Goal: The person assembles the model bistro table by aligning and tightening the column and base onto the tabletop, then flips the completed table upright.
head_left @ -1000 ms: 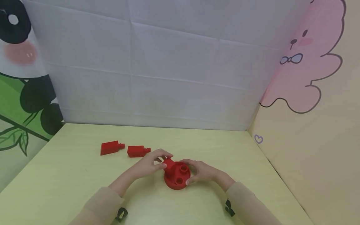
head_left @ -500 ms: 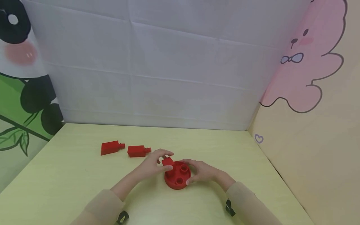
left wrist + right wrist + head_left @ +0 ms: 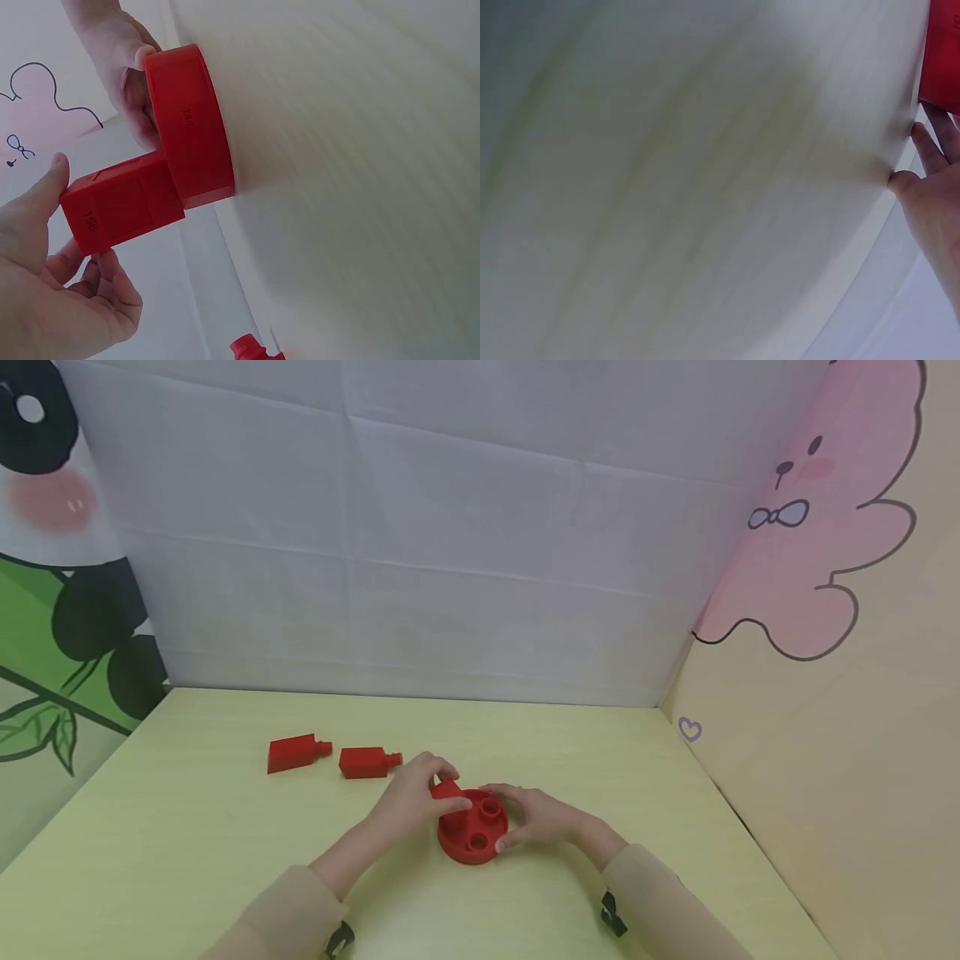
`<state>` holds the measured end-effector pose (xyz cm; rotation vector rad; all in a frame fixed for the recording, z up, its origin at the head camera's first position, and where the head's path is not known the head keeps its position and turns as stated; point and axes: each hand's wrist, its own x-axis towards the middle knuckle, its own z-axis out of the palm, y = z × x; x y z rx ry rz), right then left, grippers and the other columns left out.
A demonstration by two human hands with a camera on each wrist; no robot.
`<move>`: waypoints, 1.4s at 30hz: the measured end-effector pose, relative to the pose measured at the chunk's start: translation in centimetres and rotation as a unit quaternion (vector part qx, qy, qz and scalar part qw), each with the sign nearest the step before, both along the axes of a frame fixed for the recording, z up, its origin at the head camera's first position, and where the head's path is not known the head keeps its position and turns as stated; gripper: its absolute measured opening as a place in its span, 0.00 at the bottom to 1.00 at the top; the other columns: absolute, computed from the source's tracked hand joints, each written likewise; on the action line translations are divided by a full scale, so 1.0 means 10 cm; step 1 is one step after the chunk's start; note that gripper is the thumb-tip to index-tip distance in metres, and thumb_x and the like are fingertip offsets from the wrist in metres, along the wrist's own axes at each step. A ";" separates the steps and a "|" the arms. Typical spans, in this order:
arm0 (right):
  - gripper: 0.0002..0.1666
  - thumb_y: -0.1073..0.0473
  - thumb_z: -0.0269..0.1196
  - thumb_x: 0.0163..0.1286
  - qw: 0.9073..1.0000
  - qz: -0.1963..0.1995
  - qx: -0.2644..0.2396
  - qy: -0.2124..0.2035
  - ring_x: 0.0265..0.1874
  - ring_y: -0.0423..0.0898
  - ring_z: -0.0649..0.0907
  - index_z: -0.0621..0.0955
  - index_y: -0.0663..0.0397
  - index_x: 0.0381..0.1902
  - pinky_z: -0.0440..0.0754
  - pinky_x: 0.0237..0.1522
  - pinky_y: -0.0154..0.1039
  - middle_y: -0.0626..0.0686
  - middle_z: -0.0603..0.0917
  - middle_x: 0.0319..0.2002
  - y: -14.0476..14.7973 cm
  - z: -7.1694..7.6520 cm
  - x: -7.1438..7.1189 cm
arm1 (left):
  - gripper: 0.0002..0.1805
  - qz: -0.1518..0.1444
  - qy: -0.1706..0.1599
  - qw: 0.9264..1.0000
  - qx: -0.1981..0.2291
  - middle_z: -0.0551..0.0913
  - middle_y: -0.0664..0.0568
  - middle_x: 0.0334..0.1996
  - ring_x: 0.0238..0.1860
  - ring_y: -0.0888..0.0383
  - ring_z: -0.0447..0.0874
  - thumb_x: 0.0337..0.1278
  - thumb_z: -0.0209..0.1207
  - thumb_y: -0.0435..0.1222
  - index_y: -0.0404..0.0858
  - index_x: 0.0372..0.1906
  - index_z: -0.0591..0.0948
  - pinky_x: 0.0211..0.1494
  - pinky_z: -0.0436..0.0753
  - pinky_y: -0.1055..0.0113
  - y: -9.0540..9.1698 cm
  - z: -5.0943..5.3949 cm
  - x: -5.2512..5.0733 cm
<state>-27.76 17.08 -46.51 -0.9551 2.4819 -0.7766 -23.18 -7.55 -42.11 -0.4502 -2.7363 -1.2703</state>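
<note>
Left hand (image 3: 411, 797): thumb and fingers clamped on a red block (image 3: 124, 204), thumb on one face, fingers on another. Block stands roughly upright at the left part of a round red base (image 3: 459, 850), its lower end down within the rim; whether it is fully seated cannot be told, since the rim hides that end. Small mark on the block appears to read 156; mark on the base wall is too small to read with certainty.

Right hand (image 3: 543, 817): thumb and fingers spread round the right side of the base, gripping its rim. Base lies flat on the pale yellow surface (image 3: 187, 827), between the two hands. On its upper face, two round sockets show: far socket (image 3: 491, 810) and near socket (image 3: 477, 842), both right of the block.

Two more red pieces, each with a blocky body and narrow neck, lie on their sides to the left: outer piece (image 3: 292, 754) and inner piece (image 3: 363, 762). They are near each other, apart, necks pointing right; the inner one is just beside the left hand.

Background: creased white cloth (image 3: 480, 527) behind the surface; pink cartoon bear (image 3: 832, 552) on the right wall. Both forearms wear beige sleeves (image 3: 667, 897).
</note>
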 end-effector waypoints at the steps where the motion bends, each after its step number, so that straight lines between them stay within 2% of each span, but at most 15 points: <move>1: 0.50 0.38 0.69 0.53 1.000 -0.001 0.000 -0.001 0.68 0.45 0.64 0.59 0.29 0.70 0.68 0.63 0.54 0.39 0.68 0.65 0.00 0.00 0.00 | 0.21 -0.004 -0.002 1.000 0.002 0.76 0.58 0.37 0.37 0.59 0.72 0.41 0.73 0.44 0.43 0.43 0.81 0.34 0.77 0.70 -0.01 0.00 -0.01; 6: 0.50 0.38 0.70 0.52 1.000 -0.005 0.005 -0.004 0.68 0.46 0.64 0.59 0.29 0.70 0.68 0.63 0.55 0.40 0.69 0.65 0.00 0.02 0.00 | 0.21 -0.019 -0.007 1.000 0.008 0.78 0.60 0.38 0.39 0.59 0.73 0.42 0.72 0.44 0.47 0.45 0.82 0.35 0.77 0.70 -0.08 -0.01 -0.07; 10: 0.49 0.39 0.70 0.53 1.000 -0.005 0.008 -0.005 0.67 0.47 0.64 0.60 0.31 0.70 0.68 0.62 0.54 0.41 0.69 0.65 0.00 0.04 0.00 | 0.18 -0.041 0.003 0.999 -0.007 0.79 0.60 0.39 0.41 0.59 0.72 0.45 0.71 0.41 0.46 0.45 0.82 0.37 0.77 0.69 -0.13 0.00 -0.11; 16: 0.50 0.39 0.70 0.53 1.000 -0.004 0.008 -0.008 0.67 0.46 0.65 0.60 0.32 0.70 0.69 0.62 0.53 0.40 0.69 0.65 -0.01 0.04 0.00 | 0.16 -0.092 0.035 0.995 -0.032 0.80 0.58 0.42 0.47 0.57 0.73 0.50 0.68 0.38 0.45 0.47 0.82 0.48 0.78 0.59 -0.18 0.00 -0.16; 19: 0.50 0.39 0.70 0.52 1.000 -0.003 0.006 -0.008 0.67 0.46 0.65 0.60 0.32 0.70 0.68 0.63 0.53 0.41 0.69 0.65 -0.01 0.04 0.01 | 0.17 -0.109 0.040 0.993 -0.035 0.80 0.56 0.45 0.50 0.55 0.74 0.52 0.66 0.37 0.44 0.49 0.82 0.51 0.79 0.55 -0.20 0.00 -0.18; 24: 0.50 0.39 0.70 0.52 1.000 -0.007 0.006 -0.011 0.67 0.46 0.65 0.60 0.32 0.70 0.67 0.63 0.54 0.41 0.69 0.65 -0.01 0.05 0.01 | 0.17 -0.130 0.035 0.990 -0.029 0.77 0.52 0.48 0.53 0.51 0.74 0.53 0.65 0.33 0.42 0.50 0.82 0.51 0.81 0.53 -0.23 0.01 -0.20; 27: 0.50 0.39 0.70 0.52 1.000 -0.011 0.009 -0.011 0.67 0.46 0.65 0.60 0.31 0.70 0.68 0.62 0.53 0.41 0.69 0.65 -0.01 0.05 0.02 | 0.17 -0.132 0.035 0.990 -0.028 0.77 0.53 0.48 0.53 0.53 0.74 0.53 0.65 0.33 0.42 0.51 0.82 0.51 0.80 0.54 -0.24 0.00 -0.20; 30: 0.49 0.39 0.70 0.52 1.000 -0.013 0.009 -0.012 0.67 0.46 0.65 0.60 0.30 0.70 0.69 0.62 0.53 0.41 0.69 0.65 -0.01 0.05 0.02 | 0.18 -0.117 0.030 0.993 -0.019 0.77 0.54 0.49 0.52 0.54 0.75 0.52 0.66 0.35 0.44 0.51 0.81 0.52 0.80 0.54 -0.24 -0.01 -0.19; 32: 0.49 0.39 0.70 0.52 1.000 -0.014 0.009 -0.013 0.67 0.46 0.64 0.60 0.30 0.70 0.69 0.62 0.54 0.41 0.68 0.65 -0.01 0.05 0.02 | 0.21 -0.094 0.019 0.995 -0.007 0.76 0.55 0.50 0.52 0.54 0.75 0.51 0.67 0.38 0.45 0.52 0.80 0.52 0.80 0.53 -0.22 -0.02 -0.17; 36: 0.49 0.40 0.70 0.52 1.000 -0.014 0.005 -0.017 0.68 0.47 0.64 0.61 0.32 0.70 0.67 0.63 0.56 0.42 0.68 0.66 -0.01 0.06 0.03 | 0.28 -0.025 -0.010 0.999 0.018 0.76 0.55 0.51 0.51 0.54 0.75 0.44 0.71 0.46 0.46 0.54 0.77 0.46 0.81 0.59 -0.15 -0.05 -0.11; 39: 0.49 0.40 0.70 0.52 1.000 -0.014 0.004 -0.019 0.68 0.47 0.64 0.61 0.32 0.70 0.66 0.64 0.56 0.41 0.68 0.66 -0.01 0.06 0.03 | 0.33 0.026 -0.029 0.999 0.036 0.76 0.54 0.47 0.47 0.54 0.76 0.39 0.73 0.49 0.43 0.54 0.75 0.41 0.81 0.63 -0.09 -0.06 -0.08; 42: 0.50 0.40 0.70 0.52 1.000 -0.014 0.004 -0.020 0.67 0.46 0.64 0.60 0.32 0.70 0.66 0.64 0.55 0.41 0.68 0.66 -0.01 0.06 0.03 | 0.34 0.055 -0.045 0.997 0.041 0.77 0.52 0.41 0.42 0.55 0.75 0.37 0.74 0.49 0.40 0.51 0.74 0.37 0.80 0.65 -0.04 -0.06 -0.06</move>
